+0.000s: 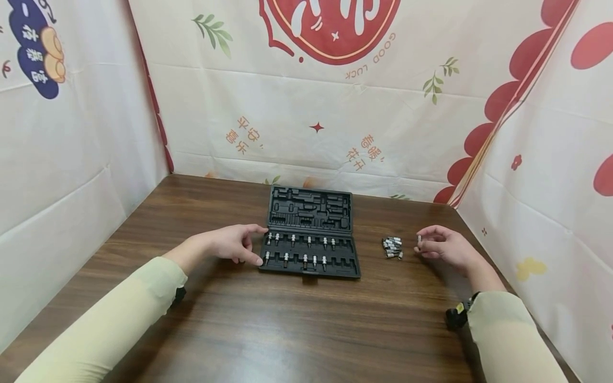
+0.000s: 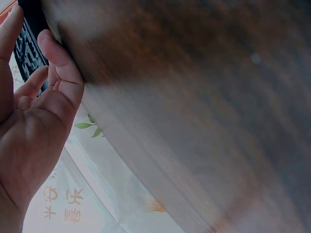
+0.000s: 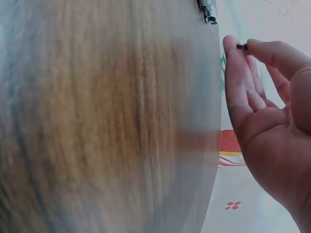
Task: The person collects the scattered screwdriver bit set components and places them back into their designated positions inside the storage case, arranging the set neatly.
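Note:
A black plastic tool case [image 1: 311, 231] lies unfolded on the table, its moulded lid towards the back. Two rows of silver bit sockets [image 1: 305, 259] stand in the slots of its front half. My left hand [image 1: 232, 243] is at the case's left side, with forefinger and thumb spread apart and touching its edge. Over to the right, my right hand [image 1: 447, 248] pinches one small bit socket [image 1: 419, 239] between thumb and fingers, just above the table. Its dark tip [image 3: 241, 47] shows in the right wrist view. A small pile of bit sockets [image 1: 392, 246] lies between the case and that hand.
The brown wooden table [image 1: 306, 330] reaches to a printed cloth wall [image 1: 306, 101] behind. Cloth also hangs along the left and right sides. The right forearm is close to the right-hand cloth [image 1: 546, 213].

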The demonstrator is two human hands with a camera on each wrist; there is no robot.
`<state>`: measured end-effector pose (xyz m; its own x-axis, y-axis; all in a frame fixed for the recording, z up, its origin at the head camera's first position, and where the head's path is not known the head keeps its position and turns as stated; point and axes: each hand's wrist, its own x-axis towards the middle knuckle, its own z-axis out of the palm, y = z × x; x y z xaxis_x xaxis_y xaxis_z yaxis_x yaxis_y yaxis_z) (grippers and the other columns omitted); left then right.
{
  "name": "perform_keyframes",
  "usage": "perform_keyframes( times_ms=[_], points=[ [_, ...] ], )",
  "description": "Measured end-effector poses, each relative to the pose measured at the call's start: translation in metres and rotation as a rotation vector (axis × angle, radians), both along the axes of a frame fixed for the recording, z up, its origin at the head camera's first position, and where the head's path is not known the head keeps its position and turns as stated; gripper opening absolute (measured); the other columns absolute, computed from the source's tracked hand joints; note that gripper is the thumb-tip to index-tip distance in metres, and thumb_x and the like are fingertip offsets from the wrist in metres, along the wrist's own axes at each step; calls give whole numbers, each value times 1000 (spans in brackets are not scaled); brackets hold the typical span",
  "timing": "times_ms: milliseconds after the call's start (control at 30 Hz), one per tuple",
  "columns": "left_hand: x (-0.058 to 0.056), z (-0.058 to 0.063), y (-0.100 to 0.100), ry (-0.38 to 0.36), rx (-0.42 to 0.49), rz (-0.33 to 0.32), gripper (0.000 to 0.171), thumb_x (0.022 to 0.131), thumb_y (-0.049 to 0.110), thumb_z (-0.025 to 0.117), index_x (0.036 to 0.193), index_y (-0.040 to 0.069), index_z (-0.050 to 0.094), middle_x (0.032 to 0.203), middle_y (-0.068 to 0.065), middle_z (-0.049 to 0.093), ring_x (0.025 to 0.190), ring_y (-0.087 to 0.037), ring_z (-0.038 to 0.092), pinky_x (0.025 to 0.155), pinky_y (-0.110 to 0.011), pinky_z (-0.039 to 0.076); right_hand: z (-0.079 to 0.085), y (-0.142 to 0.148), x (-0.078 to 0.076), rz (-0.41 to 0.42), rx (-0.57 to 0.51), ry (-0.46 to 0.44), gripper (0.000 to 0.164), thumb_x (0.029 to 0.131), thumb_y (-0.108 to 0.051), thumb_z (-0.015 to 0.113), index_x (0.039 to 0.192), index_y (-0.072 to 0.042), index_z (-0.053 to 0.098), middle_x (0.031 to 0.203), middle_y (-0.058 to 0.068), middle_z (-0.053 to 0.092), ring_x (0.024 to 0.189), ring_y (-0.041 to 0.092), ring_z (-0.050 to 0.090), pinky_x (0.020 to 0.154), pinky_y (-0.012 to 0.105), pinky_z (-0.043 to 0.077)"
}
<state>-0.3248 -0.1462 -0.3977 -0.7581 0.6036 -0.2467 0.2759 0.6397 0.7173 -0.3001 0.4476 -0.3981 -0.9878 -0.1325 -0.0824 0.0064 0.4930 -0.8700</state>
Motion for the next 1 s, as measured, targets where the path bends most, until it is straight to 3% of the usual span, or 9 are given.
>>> perform_keyframes(
  times_ms=[267,700,1000],
  points=[
    [0,0,0,0,5,-2,93,95,30,89,170,9,38,83,-6,66,72,-17,63,69,-32,56,2,-5,1,36,-139,3,44,106,-6,73,140,12,51,114,2,82,104,10,80,91,30,65],
    [0,0,0,-6,7,-1,93,95,31,89,170,10,37,83,-6,66,71,-17,62,68,-33,55,7,-42,-2,59,-160,28,40,104,-9,77,135,6,58,111,0,81,102,12,80,92,34,66],
    [-1,-1,-1,-4,11,-1,93,95,32,89,170,10,38,82,-5,66,71,-17,62,69,-33,55,16,-79,-6,83,-135,35,49,106,-16,76,141,9,55,114,-3,82,108,13,80,97,36,65]
  ],
)
